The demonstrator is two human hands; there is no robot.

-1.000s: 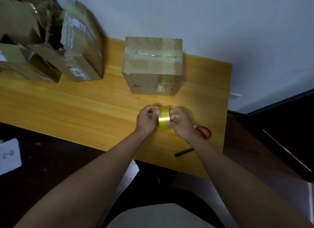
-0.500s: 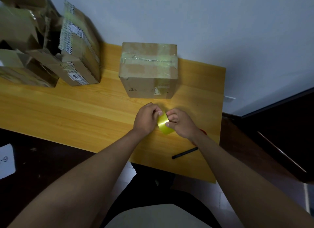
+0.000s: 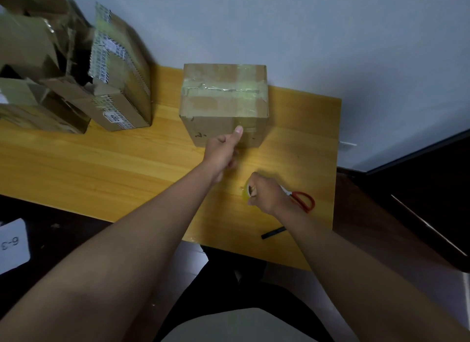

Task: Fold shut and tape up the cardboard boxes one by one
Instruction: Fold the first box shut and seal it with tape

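Head view: left hand (image 3: pixel 223 152) presses its thumb against the closed box (image 3: pixel 223 105), fingers curled; right hand (image 3: pixel 267 194) grips the yellow tape roll (image 3: pixel 246 194) on the surface (image 3: pixel 101 168).

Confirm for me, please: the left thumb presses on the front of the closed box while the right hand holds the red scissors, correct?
Not quite. In the head view the right hand grips the yellow tape roll; the red scissors lie on the table beside it. The left hand does thumb the box front.

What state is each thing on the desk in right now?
Middle box: flaps shut, taped across top.
Left boxes: torn, flaps open.
Tape roll: gripped by right hand, over the desk.
Left hand: thumb pressing the middle box's front.
Scissors: lying on the desk.
Black marker: lying near the desk edge.
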